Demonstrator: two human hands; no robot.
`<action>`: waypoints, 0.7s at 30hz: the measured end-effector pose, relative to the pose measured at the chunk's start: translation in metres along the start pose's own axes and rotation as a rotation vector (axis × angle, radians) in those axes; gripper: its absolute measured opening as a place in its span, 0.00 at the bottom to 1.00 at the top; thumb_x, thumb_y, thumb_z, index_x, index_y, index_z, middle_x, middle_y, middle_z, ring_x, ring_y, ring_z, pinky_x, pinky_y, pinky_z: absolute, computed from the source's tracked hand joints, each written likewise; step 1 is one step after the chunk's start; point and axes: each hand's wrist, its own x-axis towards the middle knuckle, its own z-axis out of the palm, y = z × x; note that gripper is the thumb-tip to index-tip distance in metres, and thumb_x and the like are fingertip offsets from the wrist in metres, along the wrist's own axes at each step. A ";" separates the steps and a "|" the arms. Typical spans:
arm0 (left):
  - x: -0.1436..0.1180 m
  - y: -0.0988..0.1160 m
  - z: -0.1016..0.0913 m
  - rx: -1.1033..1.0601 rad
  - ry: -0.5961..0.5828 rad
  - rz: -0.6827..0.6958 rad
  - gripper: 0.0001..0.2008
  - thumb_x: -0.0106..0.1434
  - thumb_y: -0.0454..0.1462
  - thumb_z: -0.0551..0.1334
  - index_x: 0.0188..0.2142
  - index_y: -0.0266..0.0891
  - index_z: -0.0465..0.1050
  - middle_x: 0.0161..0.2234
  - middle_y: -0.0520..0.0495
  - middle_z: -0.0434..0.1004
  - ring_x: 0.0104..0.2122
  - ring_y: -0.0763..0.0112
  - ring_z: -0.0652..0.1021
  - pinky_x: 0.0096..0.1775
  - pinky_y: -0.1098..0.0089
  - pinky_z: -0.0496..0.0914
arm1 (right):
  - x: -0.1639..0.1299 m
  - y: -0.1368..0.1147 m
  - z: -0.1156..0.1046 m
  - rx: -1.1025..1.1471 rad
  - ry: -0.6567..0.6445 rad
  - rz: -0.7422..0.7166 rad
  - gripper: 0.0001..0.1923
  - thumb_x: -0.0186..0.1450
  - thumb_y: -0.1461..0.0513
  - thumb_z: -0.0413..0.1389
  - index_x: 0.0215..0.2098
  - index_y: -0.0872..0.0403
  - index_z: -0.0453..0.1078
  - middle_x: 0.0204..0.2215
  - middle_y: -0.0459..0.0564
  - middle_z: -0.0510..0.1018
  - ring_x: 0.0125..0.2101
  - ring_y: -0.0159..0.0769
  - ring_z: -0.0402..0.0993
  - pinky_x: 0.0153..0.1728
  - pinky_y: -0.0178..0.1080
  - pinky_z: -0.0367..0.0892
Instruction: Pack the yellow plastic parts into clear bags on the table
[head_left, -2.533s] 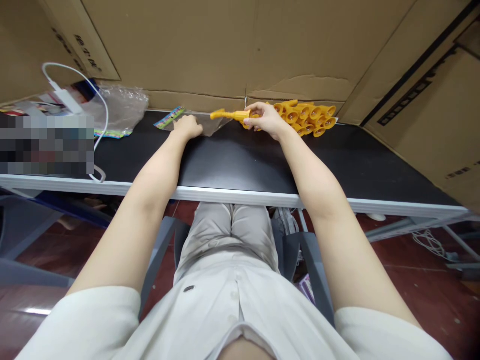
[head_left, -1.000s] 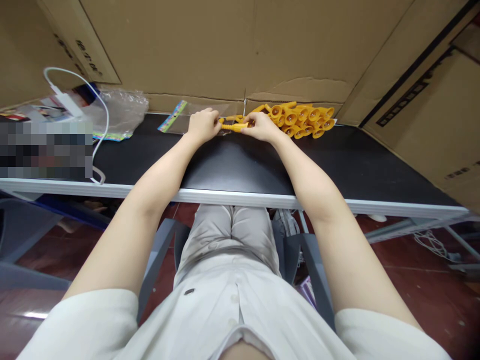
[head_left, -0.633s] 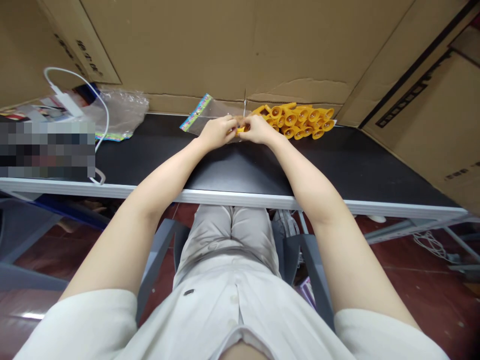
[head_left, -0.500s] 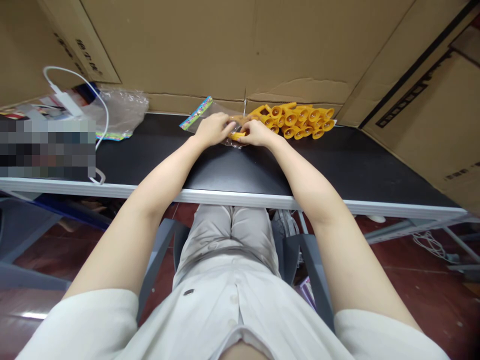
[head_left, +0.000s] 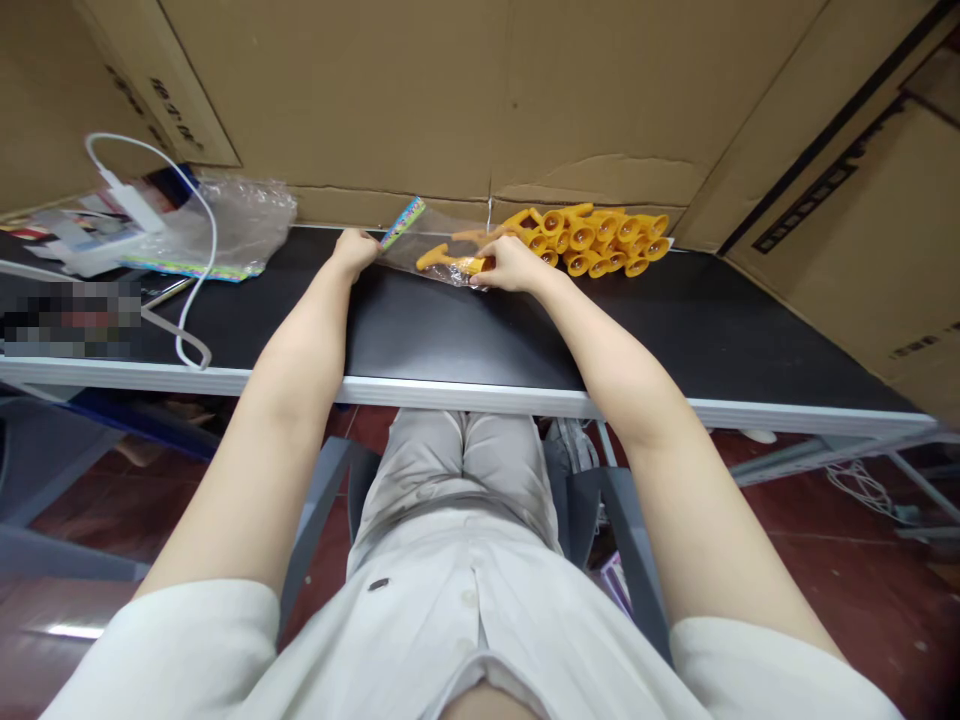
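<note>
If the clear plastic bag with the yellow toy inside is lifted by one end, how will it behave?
The clear bag looks thin, so it would probably sag. The yellow toy may slide toward the lower end. It is likely light.

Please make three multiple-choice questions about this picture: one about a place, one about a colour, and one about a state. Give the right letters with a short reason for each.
1. Where does the pile of toy trumpets lie?
A. at the far edge of the black table, to the right of the right hand
B. on the floor under the table
C. on the person's lap

2. What colour is the cable at the left side of the table?
A. red
B. white
C. green

3. In what state is the single toy trumpet near the hands?
A. standing upright on the bare table
B. hanging from the cardboard wall
C. lying inside the clear bag

Right letters: 1 A, the yellow heap sits against the cardboard just beyond the right hand. 2 B, the cable loops white across the table's left end. 3 C, the trumpet shows through the clear plastic, which the left hand holds at its colourful header end while the right hand touches the other end.
</note>
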 end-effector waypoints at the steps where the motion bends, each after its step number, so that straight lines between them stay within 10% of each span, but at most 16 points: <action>1: -0.004 0.004 0.001 -0.041 0.007 -0.034 0.17 0.59 0.35 0.64 0.46 0.32 0.85 0.46 0.34 0.88 0.57 0.43 0.84 0.65 0.55 0.75 | 0.000 0.000 -0.001 -0.011 -0.005 0.012 0.10 0.65 0.59 0.69 0.39 0.57 0.80 0.31 0.51 0.77 0.40 0.46 0.78 0.52 0.47 0.76; 21: -0.035 0.047 0.006 -0.337 -0.139 -0.054 0.13 0.51 0.20 0.59 0.31 0.38 0.73 0.34 0.43 0.80 0.46 0.55 0.88 0.58 0.60 0.81 | 0.010 0.001 0.026 0.314 0.102 0.000 0.10 0.59 0.67 0.72 0.35 0.55 0.76 0.37 0.53 0.84 0.50 0.52 0.83 0.63 0.53 0.75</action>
